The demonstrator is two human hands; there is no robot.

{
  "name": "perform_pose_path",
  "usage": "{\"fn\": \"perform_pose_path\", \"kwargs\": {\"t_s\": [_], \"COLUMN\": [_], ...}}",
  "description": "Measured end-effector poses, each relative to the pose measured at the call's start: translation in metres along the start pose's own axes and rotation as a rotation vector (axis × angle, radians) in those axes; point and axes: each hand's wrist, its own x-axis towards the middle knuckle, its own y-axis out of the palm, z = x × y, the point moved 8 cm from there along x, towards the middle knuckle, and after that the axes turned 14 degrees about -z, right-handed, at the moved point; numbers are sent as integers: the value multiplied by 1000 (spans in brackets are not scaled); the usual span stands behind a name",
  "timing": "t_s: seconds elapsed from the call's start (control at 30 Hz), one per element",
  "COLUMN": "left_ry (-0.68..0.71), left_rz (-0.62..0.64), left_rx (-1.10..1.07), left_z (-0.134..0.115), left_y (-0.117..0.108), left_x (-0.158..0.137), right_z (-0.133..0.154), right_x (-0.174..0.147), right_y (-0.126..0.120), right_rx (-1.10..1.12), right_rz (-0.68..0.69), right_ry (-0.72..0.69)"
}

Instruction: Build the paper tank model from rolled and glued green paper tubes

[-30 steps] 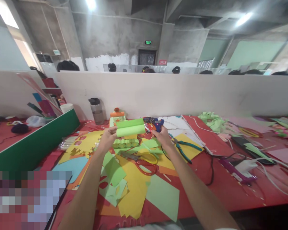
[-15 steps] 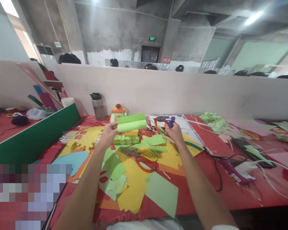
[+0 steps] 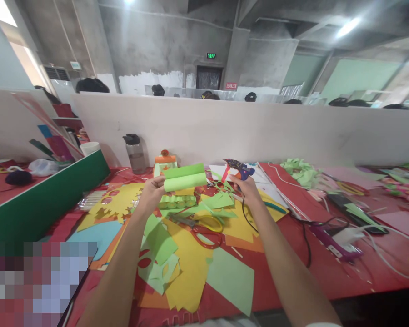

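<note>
My left hand (image 3: 153,194) is closed on the left end of a light green rolled sheet of paper (image 3: 186,180), held up over the table with a darker green part along its far side. In my right hand (image 3: 246,187) is a blue glue gun (image 3: 241,169), its dark nozzle pointing left toward the paper but apart from it. A black cord hangs below that hand. Under the rolled paper lies a row of green paper rolls (image 3: 177,202). Nearer me are scissors (image 3: 206,229) with red and yellow handles, among cut green and yellow paper.
A water bottle (image 3: 135,154) stands at the back left, beside a small orange and green paper model (image 3: 165,164). A green divider (image 3: 47,195) edges the left. On the right lie a purple power strip (image 3: 336,245), cables and crumpled green paper (image 3: 298,172). A white partition (image 3: 225,129) runs behind.
The glue gun has been raised slightly and tilted, its nozzle now angled upward to the left. Its cord shows more. The green paper stays in my left hand; the view has shifted a little.
</note>
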Motion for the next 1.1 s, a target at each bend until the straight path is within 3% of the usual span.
{"fn": "perform_pose_path", "kwargs": {"t_s": [0.63,1.1], "left_ry": [7,36], "left_rz": [-4,-6], "left_rx": [3,29], "left_z": [-3,0], "left_y": [-1,-3], "left_x": [-1,0], "right_z": [6,19], "right_x": [-4,-17], "right_y": [-3,11], "right_rx": [81,-165], "right_rz": [-175,-36], "right_ry": [-73,-196]}}
